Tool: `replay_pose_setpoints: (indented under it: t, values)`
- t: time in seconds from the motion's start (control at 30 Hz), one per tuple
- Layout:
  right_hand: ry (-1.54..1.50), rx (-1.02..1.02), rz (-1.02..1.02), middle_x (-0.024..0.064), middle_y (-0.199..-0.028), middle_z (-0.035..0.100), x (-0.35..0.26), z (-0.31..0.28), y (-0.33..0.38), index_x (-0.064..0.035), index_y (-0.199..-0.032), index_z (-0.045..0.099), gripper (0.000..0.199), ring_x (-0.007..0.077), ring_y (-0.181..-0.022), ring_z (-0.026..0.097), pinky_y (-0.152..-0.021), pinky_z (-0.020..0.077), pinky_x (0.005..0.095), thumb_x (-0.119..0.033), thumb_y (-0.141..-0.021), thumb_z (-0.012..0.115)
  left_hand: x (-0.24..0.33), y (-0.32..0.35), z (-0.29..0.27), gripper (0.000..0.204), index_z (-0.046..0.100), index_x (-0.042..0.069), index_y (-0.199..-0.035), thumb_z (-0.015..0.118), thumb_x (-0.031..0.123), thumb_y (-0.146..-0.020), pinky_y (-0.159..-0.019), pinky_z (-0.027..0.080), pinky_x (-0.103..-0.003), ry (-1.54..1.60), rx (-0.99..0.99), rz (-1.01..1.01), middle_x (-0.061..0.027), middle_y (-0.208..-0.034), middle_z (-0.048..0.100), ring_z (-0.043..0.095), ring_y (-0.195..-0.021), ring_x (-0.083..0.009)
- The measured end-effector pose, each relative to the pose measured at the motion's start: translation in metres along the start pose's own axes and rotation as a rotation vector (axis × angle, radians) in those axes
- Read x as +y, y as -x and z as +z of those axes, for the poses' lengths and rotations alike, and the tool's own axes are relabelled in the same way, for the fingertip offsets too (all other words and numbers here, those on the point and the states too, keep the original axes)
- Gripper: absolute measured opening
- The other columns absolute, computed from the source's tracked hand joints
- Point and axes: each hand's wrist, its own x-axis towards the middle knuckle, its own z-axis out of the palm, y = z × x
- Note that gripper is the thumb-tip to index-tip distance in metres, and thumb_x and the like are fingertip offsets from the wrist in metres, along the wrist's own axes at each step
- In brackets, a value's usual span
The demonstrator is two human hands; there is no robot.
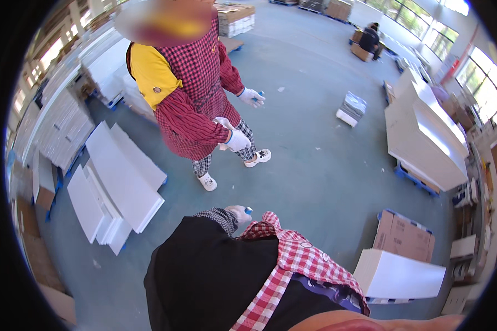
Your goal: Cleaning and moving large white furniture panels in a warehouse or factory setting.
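My left hand (239,214), in a white glove with a small patch of blue at its tip, shows beyond my black-and-white patterned sleeve. It hangs in front of my body, beside my red-and-white checked apron (309,251). Its fingers are too small and foreshortened to show whether they hold anything. My right hand is out of the picture. Facing me, a co-worker in a red-and-black checked apron (201,91) stands with white-gloved hands, one hand (238,140) low by the thigh and the other hand (252,97) held out.
White panels (124,176) lie stacked on the left. A small wrapped stack (351,109) sits on the floor ahead. Large white boards (425,132) rest on a blue pallet at right, with flat cardboard (404,237) and another white stack (398,275) nearer. Someone (370,41) sits far off.
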Motion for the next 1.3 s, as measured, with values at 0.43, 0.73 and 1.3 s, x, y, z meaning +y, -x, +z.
replay_pose_setpoints:
  t: [0.43, 0.73, 1.3]
  values:
    - [-0.614, 0.222, 0.668, 0.0151, -0.102, 0.073, -0.095, 0.326, 0.222, -0.0014, -0.122, 0.063, 0.038, 0.0251, -0.100, 0.068, -0.087, 0.0509, 0.0360, -0.025, -0.092, 0.063, -0.225, -0.137, -0.012, 0.029, 0.072, 0.012, -0.103, 0.063, 0.034, -0.087, -0.079, 0.049, -0.037, -0.342, -0.104, 0.409, -0.0121, -0.088, 0.070, 0.066, -0.086, -0.0265]
    - [-0.824, 0.312, 0.955, 0.0159, -0.107, 0.072, -0.213, 0.415, 0.289, -0.0011, -0.114, 0.068, 0.031, 0.0272, -0.104, 0.067, -0.088, 0.0504, 0.0366, -0.022, -0.091, 0.062, -0.236, -0.105, -0.051, 0.043, 0.069, 0.003, -0.095, 0.069, 0.042, -0.079, -0.078, 0.048, -0.040, -0.302, -0.167, 0.303, -0.0146, -0.091, 0.070, 0.066, -0.086, -0.0271]
    - [-0.619, 0.281, 0.991, 0.0193, -0.112, 0.070, -0.200, 0.371, 0.304, -0.0027, -0.114, 0.069, 0.033, 0.0345, -0.109, 0.065, -0.091, 0.0505, 0.0404, -0.023, -0.089, 0.062, -0.216, -0.117, -0.033, 0.035, 0.073, 0.013, -0.095, 0.060, 0.045, -0.086, -0.077, 0.047, -0.042, -0.388, -0.219, 0.462, -0.0165, -0.085, 0.067, 0.064, -0.086, -0.0329]
